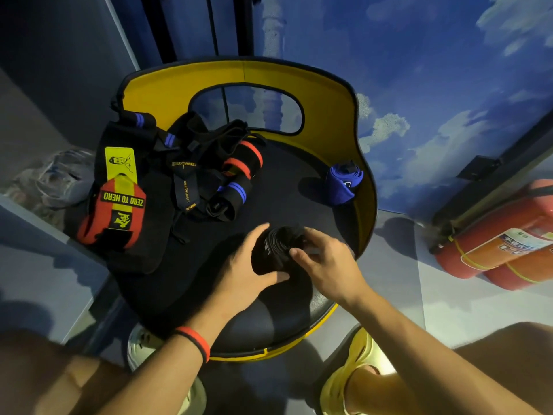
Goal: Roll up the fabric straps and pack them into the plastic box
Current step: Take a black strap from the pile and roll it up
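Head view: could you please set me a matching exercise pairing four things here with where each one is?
Things
1. black strap roll
2. blue strap roll
3. ZERO TO HERO wrap
4. red fire extinguisher

Places
A. on the left side of the seat
B. gripped between the left hand and the right hand
C. on the floor to the right
D. alone near the seat's right rim

Pairs: 1-B, 2-D, 3-A, 4-C.

Looks like gym corner — lifting wraps (167,181) heaped on yellow-backed chair (329,115), cloud-painted blue wall (419,70) behind — two red fire extinguishers (493,244) on floor at right.
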A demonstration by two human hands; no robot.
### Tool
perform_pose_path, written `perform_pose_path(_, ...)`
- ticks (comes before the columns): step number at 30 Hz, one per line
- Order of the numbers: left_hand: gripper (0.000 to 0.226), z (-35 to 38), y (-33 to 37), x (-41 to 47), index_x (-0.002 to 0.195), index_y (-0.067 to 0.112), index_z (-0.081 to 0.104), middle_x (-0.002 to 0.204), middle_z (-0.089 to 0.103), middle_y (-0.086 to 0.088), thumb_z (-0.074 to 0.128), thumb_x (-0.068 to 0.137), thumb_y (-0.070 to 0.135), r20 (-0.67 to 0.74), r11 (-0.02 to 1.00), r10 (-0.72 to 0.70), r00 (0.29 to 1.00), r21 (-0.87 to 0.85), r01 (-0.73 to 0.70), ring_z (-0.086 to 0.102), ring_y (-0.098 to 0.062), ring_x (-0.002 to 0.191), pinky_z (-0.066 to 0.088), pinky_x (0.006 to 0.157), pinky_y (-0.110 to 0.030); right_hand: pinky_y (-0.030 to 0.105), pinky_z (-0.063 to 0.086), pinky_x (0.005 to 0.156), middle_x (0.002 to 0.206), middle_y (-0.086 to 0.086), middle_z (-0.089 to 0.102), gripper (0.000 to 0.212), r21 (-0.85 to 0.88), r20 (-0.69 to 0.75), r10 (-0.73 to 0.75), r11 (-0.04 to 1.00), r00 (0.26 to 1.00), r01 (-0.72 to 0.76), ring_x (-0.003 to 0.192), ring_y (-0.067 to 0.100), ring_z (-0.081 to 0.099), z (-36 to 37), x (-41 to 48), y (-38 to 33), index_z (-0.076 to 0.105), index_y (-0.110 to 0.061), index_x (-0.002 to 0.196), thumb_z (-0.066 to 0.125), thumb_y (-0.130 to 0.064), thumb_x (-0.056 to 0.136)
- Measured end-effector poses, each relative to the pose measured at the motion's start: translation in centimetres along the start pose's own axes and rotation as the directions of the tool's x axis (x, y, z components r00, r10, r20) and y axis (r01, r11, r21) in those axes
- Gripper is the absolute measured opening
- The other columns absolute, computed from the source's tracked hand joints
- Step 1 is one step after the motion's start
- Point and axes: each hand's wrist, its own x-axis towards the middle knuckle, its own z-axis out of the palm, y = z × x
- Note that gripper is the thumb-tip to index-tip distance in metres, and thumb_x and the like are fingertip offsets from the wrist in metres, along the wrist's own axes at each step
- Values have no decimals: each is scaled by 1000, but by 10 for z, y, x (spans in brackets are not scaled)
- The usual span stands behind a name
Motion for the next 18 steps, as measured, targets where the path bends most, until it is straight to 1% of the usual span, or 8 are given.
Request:
perform_pose_path(3, 109, -11, 7, 2, 155, 57, 15, 157, 35, 21, 88, 75, 41, 107, 996, 31, 994, 82, -40, 33, -1, 143, 33, 114, -29, 25, 55, 94, 125, -7, 67, 40, 45, -3, -41, 998, 999, 41, 103, 2, 65, 4, 1, 1, 59, -20, 139, 64, -25, 99)
perform_pose_path(4, 106, -13, 8, 1, 154, 59, 11, 160, 31, 21, 84, 78, 47, 138, 994, 31, 990, 99, -45, 29, -1, 146, 30, 116, -30, 26, 54, 95, 124, -12, 66, 43, 66, 2, -55, 996, 998, 55, 104, -1, 64, 6, 2, 3, 57, -24, 141, 65, -26, 99)
perform_pose_path(6, 87, -14, 10, -1, 152, 64, 8, 165, 22, 22, 69, 90, 54, 155, 996, 49, 987, 69, -60, 22, -1, 150, 25, 120, -32, 17, 51, 94, 121, -22, 60, 49, 54, 0, -89, 995, 996, 89, 103, -7, 61, 12, 4, 6, 51, -32, 146, 64, -27, 99)
perform_pose_path(9, 58, -12, 11, 2, 150, 65, 17, 164, 24, 23, 48, 103, 50, 119, 996, 58, 991, 54, -65, 22, 0, 149, 25, 118, -30, 28, 50, 98, 124, -18, 58, 34, 7, 18, -166, 986, 986, 166, 114, 1, 56, 20, 7, 9, 59, -24, 138, 55, -25, 104)
perform_pose_path(12, 55, -11, 8, 6, 152, 57, 25, 161, 32, 21, 49, 103, 48, 97, 993, 79, 992, 83, -87, 28, -2, 148, 30, 119, -33, 15, 40, 100, 127, -24, 52, 36, -29, 8, -208, 978, 978, 208, 119, -8, 48, 26, 5, 14, 53, -25, 143, 47, -24, 107)
perform_pose_path(14, 55, -11, 5, 5, 153, 54, 26, 161, 33, 20, 48, 104, 47, 104, 990, 94, 990, 93, -103, 30, -3, 147, 30, 117, -29, 16, 36, 106, 139, -24, 49, 44, -31, 24, -195, 980, 981, 196, 129, -6, 44, 28, 4, 16, 42, -29, 152, 45, -30, 108)
perform_pose_path(16, 56, -9, 4, 4, 155, 51, 25, 161, 33, 19, 48, 105, 44, 94, 986, 119, 988, 110, -129, 30, 8, 141, 29, 115, -24, 26, 41, 106, 140, -19, 54, 39, -18, 43, -220, 975, 975, 221, 129, 2, 49, 28, 5, 16, 44, -29, 148, 41, -31, 109)
perform_pose_path(18, 59, -8, 3, 4, 157, 47, 20, 162, 29, 20, 48, 106, 39, 84, 978, 149, 985, 136, -160, 21, 25, 133, 25, 115, -19, 32, 46, 98, 124, -17, 60, 29, 10, 28, -235, 972, 972, 235, 117, 7, 56, 30, 5, 14, 52, -28, 135, 38, -30, 111)
